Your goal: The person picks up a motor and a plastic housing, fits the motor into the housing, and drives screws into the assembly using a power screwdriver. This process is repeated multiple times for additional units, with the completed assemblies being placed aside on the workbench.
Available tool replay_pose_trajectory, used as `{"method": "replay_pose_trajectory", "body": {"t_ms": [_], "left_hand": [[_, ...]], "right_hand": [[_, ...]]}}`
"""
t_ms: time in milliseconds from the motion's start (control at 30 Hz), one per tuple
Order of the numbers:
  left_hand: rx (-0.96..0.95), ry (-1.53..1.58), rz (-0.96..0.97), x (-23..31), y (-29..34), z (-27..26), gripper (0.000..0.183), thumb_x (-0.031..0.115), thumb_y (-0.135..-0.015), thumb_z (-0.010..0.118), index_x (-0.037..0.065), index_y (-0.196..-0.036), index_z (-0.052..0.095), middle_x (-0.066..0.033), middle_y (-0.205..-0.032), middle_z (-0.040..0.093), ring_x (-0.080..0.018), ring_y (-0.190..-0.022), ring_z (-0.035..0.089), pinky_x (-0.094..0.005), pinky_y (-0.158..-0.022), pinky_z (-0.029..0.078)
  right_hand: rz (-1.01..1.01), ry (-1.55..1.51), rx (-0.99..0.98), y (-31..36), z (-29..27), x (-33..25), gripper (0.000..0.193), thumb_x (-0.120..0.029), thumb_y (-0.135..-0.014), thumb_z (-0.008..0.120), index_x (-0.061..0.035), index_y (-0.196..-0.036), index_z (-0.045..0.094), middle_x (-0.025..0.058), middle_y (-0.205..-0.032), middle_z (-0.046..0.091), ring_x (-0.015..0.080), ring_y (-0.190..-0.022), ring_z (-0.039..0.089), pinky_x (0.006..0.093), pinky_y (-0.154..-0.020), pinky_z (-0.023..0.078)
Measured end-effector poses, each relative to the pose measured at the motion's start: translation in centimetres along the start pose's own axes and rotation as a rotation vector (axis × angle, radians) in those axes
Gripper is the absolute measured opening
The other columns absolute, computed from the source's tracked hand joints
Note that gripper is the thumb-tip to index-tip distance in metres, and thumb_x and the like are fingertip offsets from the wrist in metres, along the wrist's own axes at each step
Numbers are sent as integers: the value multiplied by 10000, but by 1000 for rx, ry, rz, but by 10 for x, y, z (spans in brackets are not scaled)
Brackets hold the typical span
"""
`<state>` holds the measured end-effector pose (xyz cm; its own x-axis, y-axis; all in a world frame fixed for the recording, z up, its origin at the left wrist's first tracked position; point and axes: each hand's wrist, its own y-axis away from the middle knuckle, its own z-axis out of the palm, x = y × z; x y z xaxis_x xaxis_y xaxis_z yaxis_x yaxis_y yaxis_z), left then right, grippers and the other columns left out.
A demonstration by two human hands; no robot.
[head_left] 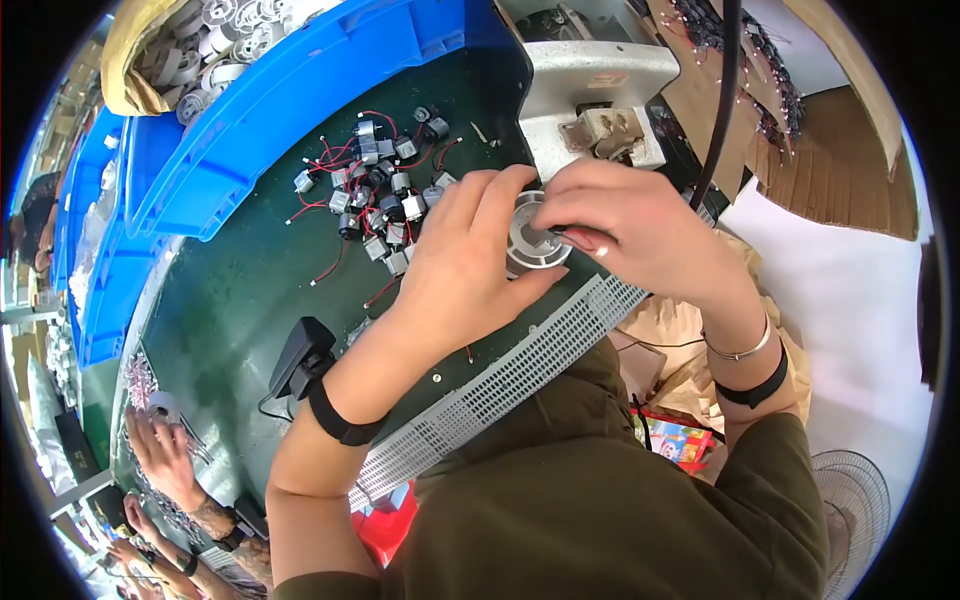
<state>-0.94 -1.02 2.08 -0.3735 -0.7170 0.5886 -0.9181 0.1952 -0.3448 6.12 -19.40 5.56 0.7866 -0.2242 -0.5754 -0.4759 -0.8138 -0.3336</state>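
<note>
My left hand [465, 255] is closed around the side of a round, light-coloured plastic housing [538, 254], with its open ringed face turned up. Over that housing, my right hand [625, 220] has its fingers pinched at the opening. A dark part with thin red and black wires [580, 240] shows under these fingers, and a small white connector hangs at the wire end. The rest of this wired part is hidden by the fingers; it resembles the small motors on the table. Left of my left hand lies a loose pile of small silver and black motors [385, 195] with red wires.
Blue plastic bins [290, 90] curve along the far left, with white round parts [220, 40] behind them. A grey-white bench machine [595, 80] stands ahead. A perforated metal strip [560, 335] lines the near table edge. A black device [303, 355] sits left; another person's hand [163, 455] works beyond.
</note>
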Motion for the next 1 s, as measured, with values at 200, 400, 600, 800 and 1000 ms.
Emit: {"method": "replay_pose_trajectory", "body": {"t_ms": [200, 400, 600, 800, 1000], "left_hand": [[-152, 227, 86, -16, -10, -13, 692, 151, -615, 800, 25, -1212, 474, -146, -1127, 571, -344, -1065, 533, -413, -907, 432], [-84, 180, 181, -15, -6, -18, 785, 249, -608, 821, 15, -1259, 450, -175, -1165, 533, -362, -1050, 535, -420, -898, 438], [166, -59, 296, -11, 19, 2, 561, 281, -652, 786, 73, -1130, 579, -119, -1100, 543, -299, -944, 556, -392, -812, 457], [207, 49, 247, -4, 16, 6, 346, 136, -677, 766, 79, -1003, 662, -116, -1072, 587, -297, -915, 593, -391, -794, 489], [290, -318, 383, 2, 6, 4, 197, 90, -660, 647, 75, -856, 651, -40, -921, 587, -232, -907, 567, -423, -864, 449]], "right_hand": [[-117, 233, -209, -8, -6, -9, 314, 47, -683, 639, -49, -981, 626, 62, -952, 601, 225, -865, 601, 309, -715, 505], [-139, 280, -284, -5, -25, -15, 469, 44, -697, 625, -64, -1150, 578, 111, -1136, 556, 287, -1055, 549, 333, -879, 476], [-285, -140, 626, -107, -34, -34, 239, -124, -812, 688, -24, -1018, 617, 62, -901, 641, 187, -780, 610, 271, -697, 459], [-192, -984, 328, -190, -36, -69, 223, -102, -795, 703, -23, -945, 558, 20, -753, 550, 110, -600, 532, 253, -534, 457], [-15, -776, 493, -140, -62, -80, 242, -122, -751, 708, 0, -874, 539, 29, -688, 542, 106, -561, 527, 240, -503, 449]]}}
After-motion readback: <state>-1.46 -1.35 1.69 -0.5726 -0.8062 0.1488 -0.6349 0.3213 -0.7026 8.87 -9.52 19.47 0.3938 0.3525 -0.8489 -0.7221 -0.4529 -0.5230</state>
